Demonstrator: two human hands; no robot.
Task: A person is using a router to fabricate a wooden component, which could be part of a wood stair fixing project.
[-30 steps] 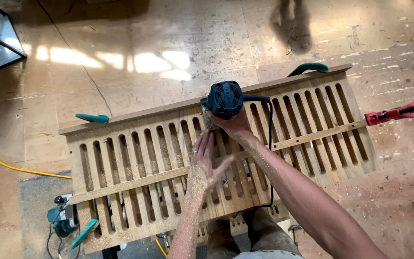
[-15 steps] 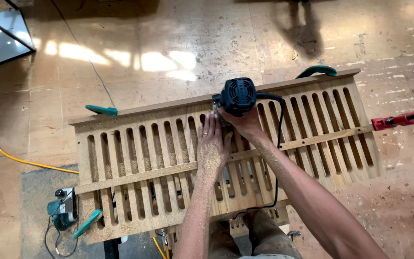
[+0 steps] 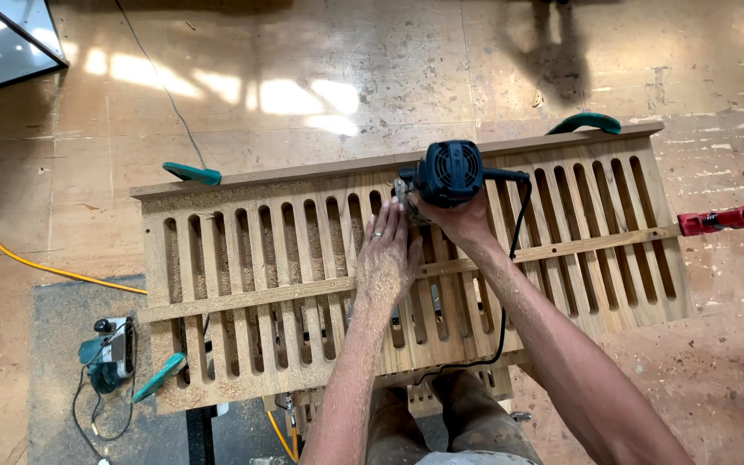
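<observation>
On the floor at far left, a yellow cable [image 3: 36, 265] trails past a small green power tool [image 3: 111, 353] lying on a dark mat [image 3: 53, 379]. Green clamps [image 3: 192, 174] grip the near and far left edges of the slotted wooden panel [image 3: 251, 293], which is dusted with sawdust and spans the middle of the view. The left hand [image 3: 387, 258] lies flat on the slats, fingers [image 3: 382, 226] spread and released, grasping nothing. Just beside it, the right hand [image 3: 462, 220] clenches the base of a blue router [image 3: 449, 172] standing upright on the panel's far rail, its black cord [image 3: 514, 258] looping down. Another green clamp [image 3: 585, 122] sits at the panel's far right edge, and a red clamp [image 3: 734, 215] at far right.
</observation>
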